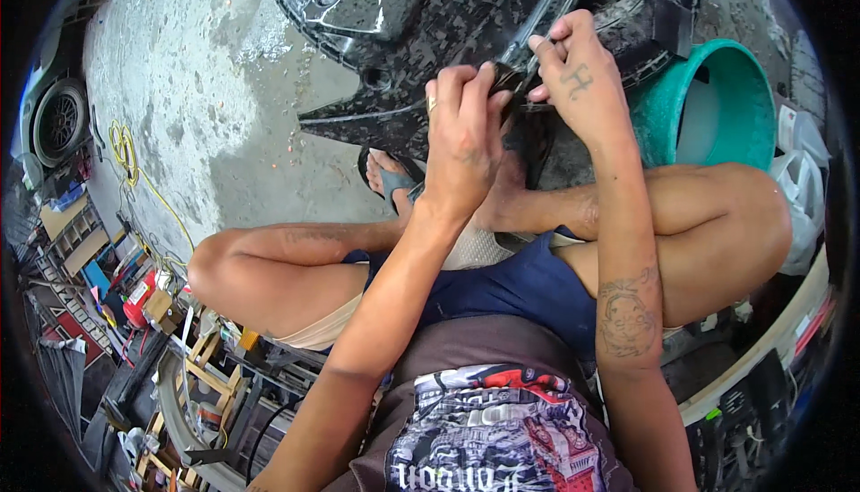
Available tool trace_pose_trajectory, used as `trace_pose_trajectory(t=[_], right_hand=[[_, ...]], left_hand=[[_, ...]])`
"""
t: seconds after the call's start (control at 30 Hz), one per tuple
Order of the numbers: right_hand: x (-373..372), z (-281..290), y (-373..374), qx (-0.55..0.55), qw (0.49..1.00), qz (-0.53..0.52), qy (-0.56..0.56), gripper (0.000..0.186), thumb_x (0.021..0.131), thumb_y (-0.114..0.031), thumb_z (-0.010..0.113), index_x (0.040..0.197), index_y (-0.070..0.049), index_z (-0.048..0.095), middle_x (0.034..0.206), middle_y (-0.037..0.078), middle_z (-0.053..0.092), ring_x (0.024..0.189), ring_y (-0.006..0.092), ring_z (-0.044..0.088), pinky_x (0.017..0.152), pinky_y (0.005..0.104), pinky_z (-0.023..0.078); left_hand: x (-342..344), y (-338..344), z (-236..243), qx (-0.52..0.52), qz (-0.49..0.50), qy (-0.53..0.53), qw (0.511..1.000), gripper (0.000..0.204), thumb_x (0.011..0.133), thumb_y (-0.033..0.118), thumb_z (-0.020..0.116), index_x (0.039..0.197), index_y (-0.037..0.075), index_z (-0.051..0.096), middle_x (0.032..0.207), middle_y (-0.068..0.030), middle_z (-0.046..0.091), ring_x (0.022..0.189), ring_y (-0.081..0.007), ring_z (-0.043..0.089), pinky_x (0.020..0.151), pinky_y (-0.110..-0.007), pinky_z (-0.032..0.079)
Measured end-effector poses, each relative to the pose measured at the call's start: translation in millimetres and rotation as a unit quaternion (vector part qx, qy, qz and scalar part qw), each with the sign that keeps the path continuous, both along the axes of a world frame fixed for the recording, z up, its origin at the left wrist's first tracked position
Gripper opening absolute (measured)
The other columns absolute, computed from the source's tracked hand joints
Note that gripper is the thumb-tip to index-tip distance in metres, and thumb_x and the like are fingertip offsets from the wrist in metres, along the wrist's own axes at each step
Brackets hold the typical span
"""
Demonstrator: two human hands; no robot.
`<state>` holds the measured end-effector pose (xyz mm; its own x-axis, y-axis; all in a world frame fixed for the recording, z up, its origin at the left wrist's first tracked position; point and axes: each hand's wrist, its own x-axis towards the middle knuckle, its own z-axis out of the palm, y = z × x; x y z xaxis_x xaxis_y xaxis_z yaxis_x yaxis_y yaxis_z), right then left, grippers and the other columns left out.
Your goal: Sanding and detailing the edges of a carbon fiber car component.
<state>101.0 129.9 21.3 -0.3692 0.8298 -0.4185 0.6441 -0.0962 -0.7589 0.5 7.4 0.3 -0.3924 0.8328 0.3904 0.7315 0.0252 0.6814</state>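
Observation:
A large black plastic car panel (pixel 466 8), speckled with scuffs and marked with white crack-like lines at its upper left, lies on the floor in front of me. My left hand (pixel 461 125), with a ring on one finger, is closed at the panel's near edge. Between its fingertips is a small glossy dark piece (pixel 509 78), mostly hidden, whose kind I cannot make out. Just to the right, my right hand (pixel 578 71) has its fingers curled round a narrow dark edge of the panel, thumb below. A shiny ridge runs away from between both hands.
A green bucket (pixel 735 107) lies tipped at the right, beside white plastic bags (pixel 797 187). Yellow cord (pixel 124 151) trails over the concrete floor (pixel 197 71) at the left. Near a car wheel (pixel 61 120) are cluttered tools and boxes. My sandalled feet (pixel 390 176) are under the panel's edge.

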Motion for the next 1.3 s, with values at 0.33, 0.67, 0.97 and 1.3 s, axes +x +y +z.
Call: trace_pose_trajectory(t=[0.33,0.67,0.97,1.3], right_hand=[[0.4,-3.7,1.6,-0.008,1.000,0.002,0.011,0.026,0.103,-0.019,0.064,0.112,-0.002,0.047,0.078,0.009,0.065,0.058,0.0184,0.071,0.051,0.0303,0.055],[2.4,-5.8,4.2,-0.029,0.999,0.001,0.014,0.021,0.105,-0.021,0.060,0.113,-0.006,0.047,0.082,0.009,0.065,0.059,0.0183,0.072,0.050,0.0284,0.055],[1.5,-5.5,5.0,-0.020,0.999,-0.002,0.026,0.021,0.106,-0.022,0.060,0.112,-0.006,0.048,0.082,0.009,0.065,0.061,0.0178,0.072,0.051,0.0288,0.055],[4.4,-4.5,5.4,-0.051,0.998,0.002,0.043,0.018,0.107,-0.020,0.054,0.114,-0.008,0.043,0.083,0.009,0.065,0.062,0.0195,0.072,0.052,0.0289,0.055]], left_hand=[[-0.5,5.3,2.2,-0.044,0.017,-0.006,0.999,0.028,0.091,-0.004,0.069,0.118,-0.004,0.066,0.105,-0.0189,0.060,0.096,-0.0363,0.059,0.083,-0.042,0.050],[-10.8,-16.7,13.0,-0.050,0.058,-0.056,0.995,0.021,0.092,0.001,0.073,0.113,-0.003,0.070,0.106,-0.0169,0.063,0.090,-0.0284,0.065,0.079,-0.037,0.054],[0.0,-5.2,-1.2,-0.061,0.025,-0.023,0.998,0.030,0.090,-0.004,0.072,0.119,-0.004,0.065,0.107,-0.0197,0.060,0.096,-0.0360,0.060,0.082,-0.041,0.051],[0.9,4.1,3.6,-0.078,0.011,-0.017,0.997,0.027,0.089,-0.005,0.071,0.115,-0.004,0.068,0.106,-0.0190,0.061,0.095,-0.0358,0.059,0.082,-0.043,0.051]])
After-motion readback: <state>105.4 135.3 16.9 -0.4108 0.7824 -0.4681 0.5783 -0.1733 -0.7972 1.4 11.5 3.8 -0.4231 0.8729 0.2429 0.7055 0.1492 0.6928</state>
